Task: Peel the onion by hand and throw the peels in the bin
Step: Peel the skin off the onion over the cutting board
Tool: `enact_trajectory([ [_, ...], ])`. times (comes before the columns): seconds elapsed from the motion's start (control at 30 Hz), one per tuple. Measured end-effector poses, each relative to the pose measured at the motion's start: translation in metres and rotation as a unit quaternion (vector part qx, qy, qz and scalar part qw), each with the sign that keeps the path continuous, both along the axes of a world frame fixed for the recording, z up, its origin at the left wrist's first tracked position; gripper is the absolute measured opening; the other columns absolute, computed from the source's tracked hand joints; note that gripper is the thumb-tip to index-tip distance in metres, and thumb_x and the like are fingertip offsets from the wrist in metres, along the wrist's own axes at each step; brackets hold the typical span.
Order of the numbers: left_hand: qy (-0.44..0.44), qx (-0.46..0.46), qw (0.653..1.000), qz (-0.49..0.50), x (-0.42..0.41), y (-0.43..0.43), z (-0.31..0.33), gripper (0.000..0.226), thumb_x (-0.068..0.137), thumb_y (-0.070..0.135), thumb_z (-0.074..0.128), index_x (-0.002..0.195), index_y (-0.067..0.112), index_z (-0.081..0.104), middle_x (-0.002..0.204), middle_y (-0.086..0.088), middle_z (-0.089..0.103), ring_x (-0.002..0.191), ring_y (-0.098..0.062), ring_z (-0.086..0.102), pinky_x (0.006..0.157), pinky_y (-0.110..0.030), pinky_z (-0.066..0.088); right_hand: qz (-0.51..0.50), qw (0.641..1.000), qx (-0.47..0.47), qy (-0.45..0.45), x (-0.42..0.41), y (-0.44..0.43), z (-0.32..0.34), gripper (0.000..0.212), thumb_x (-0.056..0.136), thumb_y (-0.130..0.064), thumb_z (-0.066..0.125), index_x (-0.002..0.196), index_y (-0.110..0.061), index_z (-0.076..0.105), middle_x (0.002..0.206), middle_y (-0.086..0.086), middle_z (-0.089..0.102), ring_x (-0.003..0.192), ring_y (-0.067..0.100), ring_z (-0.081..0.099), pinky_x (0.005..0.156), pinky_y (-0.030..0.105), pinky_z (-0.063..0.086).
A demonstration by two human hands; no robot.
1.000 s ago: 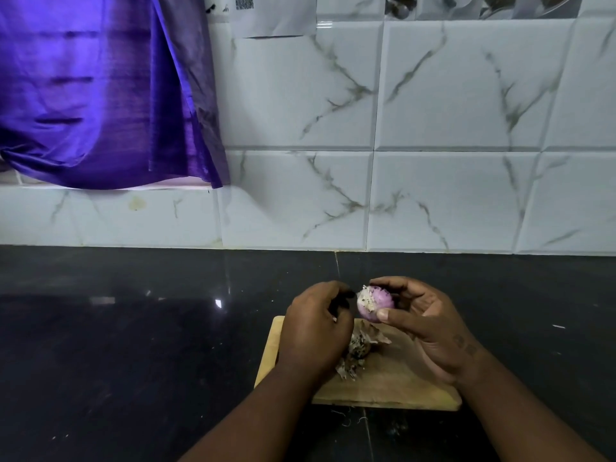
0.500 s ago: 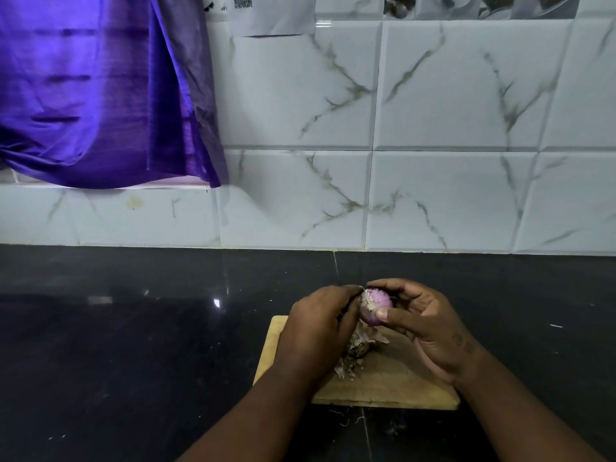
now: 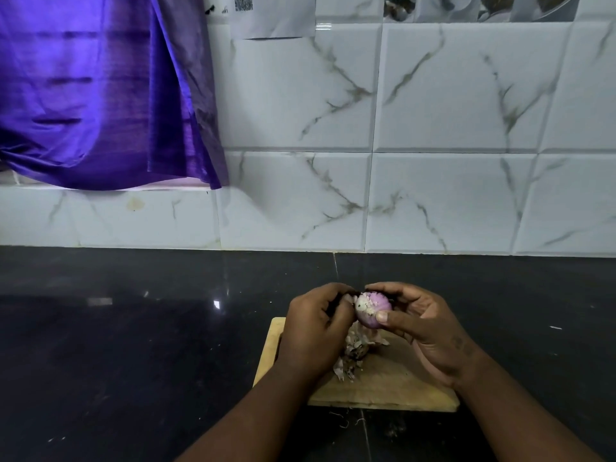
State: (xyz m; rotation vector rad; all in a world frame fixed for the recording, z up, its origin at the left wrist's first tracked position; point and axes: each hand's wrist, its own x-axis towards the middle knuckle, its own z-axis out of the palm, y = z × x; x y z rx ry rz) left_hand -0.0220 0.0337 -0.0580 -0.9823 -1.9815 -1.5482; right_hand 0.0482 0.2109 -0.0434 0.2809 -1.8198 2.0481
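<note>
Onion (image 3: 373, 310): held up just above the far edge of the cutting board (image 3: 400, 385), between both hands. Right hand (image 3: 430, 331) grips it, thumb on the near side and fingers curled over the top and back, so the pale root end faces the other hand. Left hand (image 3: 313, 331) has its fingers curled, tips pinching at that pale end; whether a flake is actually caught there is hidden. Purple flesh is mostly bare, so my read is last scraps at the root, peeling nearly done.

Peels (image 3: 356, 351) are heaped on the board right under the onion. Working over the board likely keeps the mess in one place for a single scoop.

Board sits on the dark bench (image 3: 133, 328), with a few stray bits on the bench near its front edge. No bin in view, so the disposal step is not yet done.
</note>
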Motion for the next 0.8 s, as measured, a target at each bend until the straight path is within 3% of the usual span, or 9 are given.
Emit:
enact_trajectory([
  [0.1, -0.021, 0.008, 0.998, -0.053, 0.002, 0.0, 0.0, 0.02, 0.106, 0.021, 0.057, 0.107, 0.02, 0.077, 0.095, 0.007, 0.077, 0.091, -0.014, 0.074, 0.077, -0.041, 0.061, 0.006, 1.0, -0.012, -0.001, 0.0, 0.0, 0.001, 0.042, 0.068, -0.005, 0.082, 0.109, -0.01, 0.078, 0.114, 0.02, 0.076, 0.105, 0.03, 0.074, 0.084, 0.031, 0.061],
  [0.17, -0.012, -0.016, 0.998, -0.055, 0.002, 0.0, 0.0, 0.015, 0.105, 0.023, 0.061, 0.109, 0.021, 0.075, 0.098, 0.009, 0.076, 0.094, -0.011, 0.072, 0.079, -0.038, 0.06, 0.011, 1.0, -0.012, -0.002, 0.001, 0.0, 0.001, 0.048, 0.065, -0.011, 0.085, 0.112, -0.007, 0.076, 0.115, 0.021, 0.075, 0.105, 0.031, 0.074, 0.085, 0.032, 0.062],
  [0.27, -0.001, -0.025, 0.999, -0.047, -0.001, 0.0, -0.001, 0.013, 0.104, 0.017, 0.062, 0.106, 0.02, 0.074, 0.096, 0.011, 0.074, 0.092, -0.009, 0.07, 0.077, -0.034, 0.059, 0.009, 1.0, -0.016, -0.005, 0.001, 0.001, 0.001, 0.044, 0.068, -0.004, 0.081, 0.111, -0.007, 0.077, 0.113, 0.021, 0.076, 0.103, 0.031, 0.074, 0.083, 0.031, 0.062],
  [0.5, 0.031, -0.052, 0.998, -0.029, -0.001, -0.003, 0.0, 0.012, 0.103, 0.017, 0.065, 0.109, 0.02, 0.075, 0.098, 0.011, 0.075, 0.092, -0.006, 0.07, 0.077, -0.029, 0.058, 0.01, 1.0, 0.004, -0.02, 0.003, 0.002, 0.003, 0.054, 0.061, -0.02, 0.086, 0.113, -0.007, 0.077, 0.115, 0.021, 0.076, 0.107, 0.032, 0.073, 0.085, 0.033, 0.062],
  [0.67, 0.086, -0.099, 0.991, -0.003, -0.002, -0.008, 0.003, 0.021, 0.102, 0.021, 0.065, 0.119, 0.022, 0.077, 0.109, 0.01, 0.078, 0.1, -0.002, 0.07, 0.086, -0.028, 0.058, 0.018, 0.999, 0.008, -0.027, 0.004, 0.003, 0.003, 0.051, 0.062, -0.016, 0.086, 0.111, -0.007, 0.078, 0.114, 0.022, 0.076, 0.108, 0.034, 0.073, 0.086, 0.034, 0.061],
  [0.8, 0.143, -0.131, 0.981, 0.01, -0.001, -0.011, 0.007, 0.025, 0.1, 0.026, 0.063, 0.121, 0.021, 0.077, 0.108, 0.007, 0.078, 0.097, -0.005, 0.07, 0.082, -0.024, 0.057, 0.014, 0.999, 0.012, -0.037, 0.005, 0.004, 0.004, 0.041, 0.068, -0.004, 0.08, 0.108, -0.011, 0.08, 0.112, 0.019, 0.078, 0.107, 0.033, 0.075, 0.084, 0.032, 0.062],
])
